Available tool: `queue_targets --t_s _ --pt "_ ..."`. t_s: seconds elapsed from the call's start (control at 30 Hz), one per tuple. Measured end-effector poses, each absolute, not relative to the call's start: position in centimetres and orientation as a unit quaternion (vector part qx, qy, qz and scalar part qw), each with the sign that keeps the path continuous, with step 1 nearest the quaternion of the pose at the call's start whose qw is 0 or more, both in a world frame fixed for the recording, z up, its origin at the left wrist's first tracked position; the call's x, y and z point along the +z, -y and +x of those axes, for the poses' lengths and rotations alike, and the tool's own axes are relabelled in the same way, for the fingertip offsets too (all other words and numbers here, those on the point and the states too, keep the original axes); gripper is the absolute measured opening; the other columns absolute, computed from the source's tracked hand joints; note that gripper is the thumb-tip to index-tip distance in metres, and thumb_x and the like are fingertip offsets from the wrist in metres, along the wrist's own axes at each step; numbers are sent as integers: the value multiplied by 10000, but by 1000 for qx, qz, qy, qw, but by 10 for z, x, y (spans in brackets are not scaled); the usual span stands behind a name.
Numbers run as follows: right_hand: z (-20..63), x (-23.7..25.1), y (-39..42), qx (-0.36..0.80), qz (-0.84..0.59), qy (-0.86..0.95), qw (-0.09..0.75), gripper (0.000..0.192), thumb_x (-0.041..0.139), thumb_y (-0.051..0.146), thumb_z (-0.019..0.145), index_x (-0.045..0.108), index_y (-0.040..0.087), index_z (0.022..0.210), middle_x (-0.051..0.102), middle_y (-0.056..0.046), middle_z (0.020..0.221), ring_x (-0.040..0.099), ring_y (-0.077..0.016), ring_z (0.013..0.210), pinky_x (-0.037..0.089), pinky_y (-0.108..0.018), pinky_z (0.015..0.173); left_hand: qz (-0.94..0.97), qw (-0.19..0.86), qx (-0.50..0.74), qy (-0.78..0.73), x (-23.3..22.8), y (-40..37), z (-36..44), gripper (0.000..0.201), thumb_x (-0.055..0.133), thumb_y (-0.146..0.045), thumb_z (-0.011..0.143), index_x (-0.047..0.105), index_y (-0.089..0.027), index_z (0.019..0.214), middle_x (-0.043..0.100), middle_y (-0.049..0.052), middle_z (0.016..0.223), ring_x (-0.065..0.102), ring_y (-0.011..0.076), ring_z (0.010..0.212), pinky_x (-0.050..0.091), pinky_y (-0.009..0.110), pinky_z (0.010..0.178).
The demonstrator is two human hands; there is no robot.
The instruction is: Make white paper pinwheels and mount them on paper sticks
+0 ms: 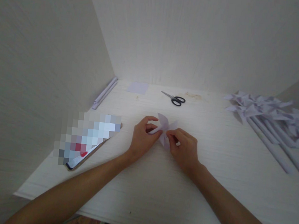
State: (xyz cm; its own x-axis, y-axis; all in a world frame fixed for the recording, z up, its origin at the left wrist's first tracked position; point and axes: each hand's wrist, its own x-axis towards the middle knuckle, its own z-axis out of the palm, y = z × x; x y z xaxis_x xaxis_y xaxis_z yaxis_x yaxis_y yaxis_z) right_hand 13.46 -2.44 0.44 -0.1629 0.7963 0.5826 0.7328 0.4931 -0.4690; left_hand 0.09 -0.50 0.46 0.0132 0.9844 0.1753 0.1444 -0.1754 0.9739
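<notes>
A pale lilac paper pinwheel (163,121) is held above the middle of the white table, its folded blades spread outward. My left hand (144,135) grips it from the left, thumb near the centre and fingers curled behind a blade. From the right, my right hand (185,147) pinches close to the pinwheel's centre with thumb and forefinger. Whether a small pin or similar thing sits in that pinch is hidden. Beyond the hands lie scissors (176,100) with black handles, blades pointing left.
Several finished paper pinwheels (262,106) with rolled paper sticks (271,146) are heaped at the right. Rolled paper tubes (104,93) lie along the left wall. A paper square (137,87) rests at the back. A phone (91,152), partly pixelated, lies left on the table (143,197).
</notes>
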Motion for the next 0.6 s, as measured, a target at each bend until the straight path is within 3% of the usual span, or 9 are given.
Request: queue_targets --t_s 0.3,0.6 --pt "134 4 22 15 -539 763 357 217 430 217 787 537 142 614 548 -17 520 467 -106 451 337 -222 469 585 406 500 -493 5 6 1 309 587 -194 599 483 -180 890 618 -14 609 589 123 573 439 194 507" --pt "134 4 23 46 -502 748 433 112 501 190 738 525 169 631 552 23 510 481 -83 443 368 -187 466 571 423 506 -489 3 6 2 316 591 -193 598 474 -176 891 616 -14 604 587 121 568 431 188 498"
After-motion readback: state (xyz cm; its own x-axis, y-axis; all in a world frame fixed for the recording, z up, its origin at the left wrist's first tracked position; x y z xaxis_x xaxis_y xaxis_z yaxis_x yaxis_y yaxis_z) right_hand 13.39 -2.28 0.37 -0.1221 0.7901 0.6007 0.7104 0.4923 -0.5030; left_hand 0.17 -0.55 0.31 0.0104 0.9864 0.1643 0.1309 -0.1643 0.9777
